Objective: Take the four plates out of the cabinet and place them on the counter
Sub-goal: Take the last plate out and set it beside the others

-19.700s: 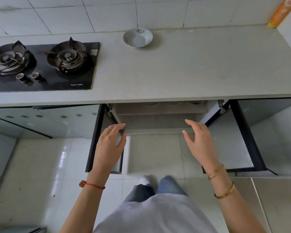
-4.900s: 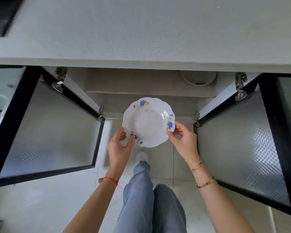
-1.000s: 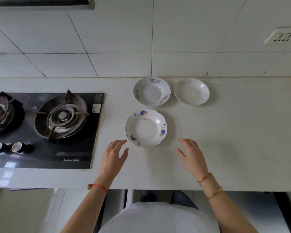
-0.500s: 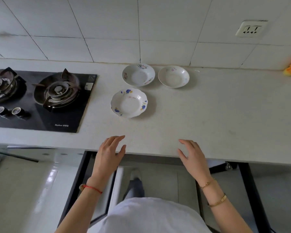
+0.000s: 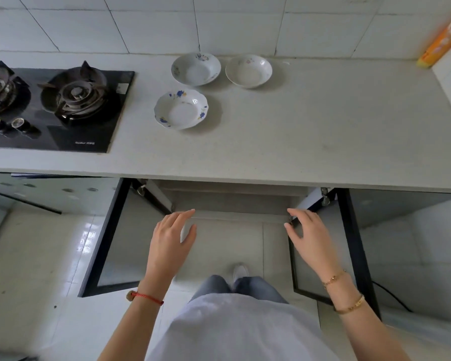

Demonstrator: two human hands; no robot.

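Observation:
Three white plates rest on the pale counter. A scalloped plate with blue flowers lies nearest me. Behind it sit a round flowered plate and a plainer round plate, side by side near the wall. Under the counter the cabinet stands with both doors swung out; its inside is mostly hidden by the counter edge. My left hand and my right hand hover open and empty in front of the cabinet opening.
A black two-burner gas hob fills the counter's left part. An orange-yellow box leans in the far right corner. The left cabinet door and right cabinet door flank my hands. My legs and a white shoe are below.
My view has tipped down from the counter toward the cabinet. Both hands have dropped from counter height to in front of the cabinet opening, still empty. The three plates have not moved.

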